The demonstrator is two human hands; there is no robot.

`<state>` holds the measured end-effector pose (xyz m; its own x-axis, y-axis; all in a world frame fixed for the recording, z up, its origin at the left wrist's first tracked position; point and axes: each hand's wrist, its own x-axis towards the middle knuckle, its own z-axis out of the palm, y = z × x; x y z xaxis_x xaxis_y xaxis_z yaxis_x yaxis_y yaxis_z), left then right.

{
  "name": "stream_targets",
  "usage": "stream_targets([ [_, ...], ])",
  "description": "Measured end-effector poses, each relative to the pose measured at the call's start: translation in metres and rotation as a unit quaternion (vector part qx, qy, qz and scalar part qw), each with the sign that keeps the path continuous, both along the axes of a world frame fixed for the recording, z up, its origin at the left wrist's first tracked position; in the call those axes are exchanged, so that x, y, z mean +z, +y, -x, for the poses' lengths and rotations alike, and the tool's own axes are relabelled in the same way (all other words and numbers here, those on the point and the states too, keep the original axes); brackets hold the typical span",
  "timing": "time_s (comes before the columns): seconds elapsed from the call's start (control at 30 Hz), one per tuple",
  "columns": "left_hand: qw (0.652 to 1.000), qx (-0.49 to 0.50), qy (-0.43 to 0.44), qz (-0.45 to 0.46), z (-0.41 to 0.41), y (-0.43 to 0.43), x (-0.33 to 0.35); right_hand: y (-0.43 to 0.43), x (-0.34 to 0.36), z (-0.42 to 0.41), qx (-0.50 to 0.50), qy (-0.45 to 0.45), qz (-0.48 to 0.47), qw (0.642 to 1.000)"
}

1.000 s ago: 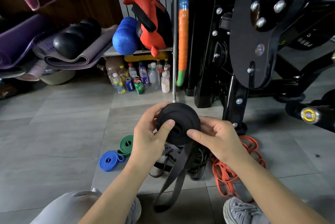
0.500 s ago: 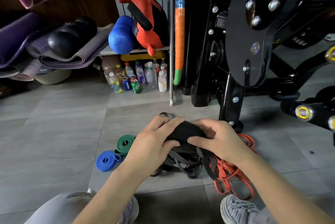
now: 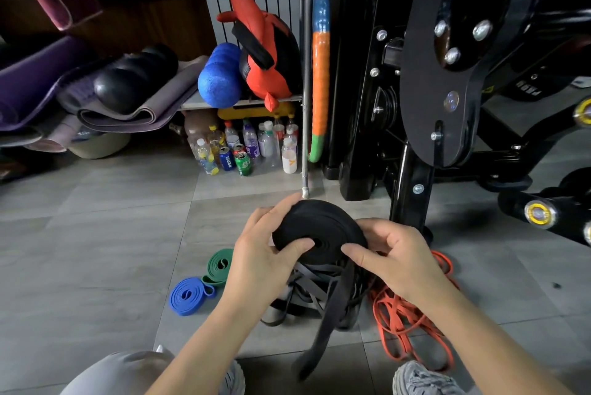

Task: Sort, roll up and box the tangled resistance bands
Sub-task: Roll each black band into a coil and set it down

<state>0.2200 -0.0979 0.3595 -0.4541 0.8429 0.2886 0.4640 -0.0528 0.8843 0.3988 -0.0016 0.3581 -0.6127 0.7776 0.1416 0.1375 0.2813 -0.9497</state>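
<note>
Black band roll [image 3: 319, 231] gripped both hands, thumbs centre.

— What differs from half a second ago?

— The black band roll [image 3: 319, 225] is up again. It was pushed low between the hands and nearly hidden. Now its flat spiral face tilts toward the camera.

— And the hands?

— The left grip [image 3: 259, 255] has come off the top. The left thumb [image 3: 297, 249] now lies on the face beside the centre, with the fingers behind the far rim. The right grip [image 3: 395, 255] has opened out, and the right thumb [image 3: 353, 252] lies on the face opposite.

— The loose end?

— The loose tail [image 3: 332, 314] hangs straight down from the roll again, as it did a second ago. Its lower end is blurred.
</note>
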Motion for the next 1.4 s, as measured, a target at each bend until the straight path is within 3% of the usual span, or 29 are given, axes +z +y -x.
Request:
stream_targets([
  [0.13, 1.0, 0.009, -0.012, -0.01, 0.0, -0.001, -0.001, 0.0, 0.003, 0.0, 0.013, -0.016, -0.001, 1.0],
  [0.27, 0.997, 0.024, -0.063, -0.033, 0.0, 0.0, -0.004, -0.005, 0.003, 0.008, 0.05, 0.05, 0.064, 0.995],
  [0.4, 0.988, -0.004, -0.14, -0.064, -0.005, 0.003, -0.006, -0.007, 0.001, 0.01, 0.035, 0.076, 0.072, 0.994],
  [0.47, 0.991, -0.024, -0.128, -0.037, -0.006, 0.003, -0.004, -0.006, 0.002, 0.008, 0.034, 0.07, 0.062, 0.995],
  [0.57, 0.998, -0.046, -0.031, 0.03, -0.004, 0.003, -0.001, -0.004, 0.002, 0.004, 0.037, 0.048, 0.041, 0.997],
  [0.63, 0.992, -0.055, 0.099, 0.051, -0.005, 0.0, 0.005, 0.0, 0.001, 0.001, 0.039, 0.024, 0.033, 0.998],
  [0.73, 0.944, -0.088, 0.318, 0.006, -0.006, -0.004, 0.004, 0.001, -0.002, 0.001, 0.047, -0.028, 0.024, 0.998],
  [0.83, 0.916, -0.094, 0.391, -0.002, -0.007, -0.005, 0.002, -0.003, -0.004, 0.003, 0.066, -0.065, 0.01, 0.996],
  [0.97, 0.942, -0.086, 0.324, 0.011, -0.004, -0.007, -0.001, -0.003, -0.002, 0.003, 0.055, -0.046, -0.015, 0.997],
  [1.17, 0.991, -0.027, 0.13, -0.02, 0.001, -0.01, -0.001, 0.001, 0.011, 0.001, 0.035, -0.028, -0.022, 0.999],
  [1.4, 0.997, 0.013, -0.059, -0.05, 0.003, -0.007, 0.002, -0.011, 0.01, 0.014, 0.048, 0.027, -0.008, 0.998],
])
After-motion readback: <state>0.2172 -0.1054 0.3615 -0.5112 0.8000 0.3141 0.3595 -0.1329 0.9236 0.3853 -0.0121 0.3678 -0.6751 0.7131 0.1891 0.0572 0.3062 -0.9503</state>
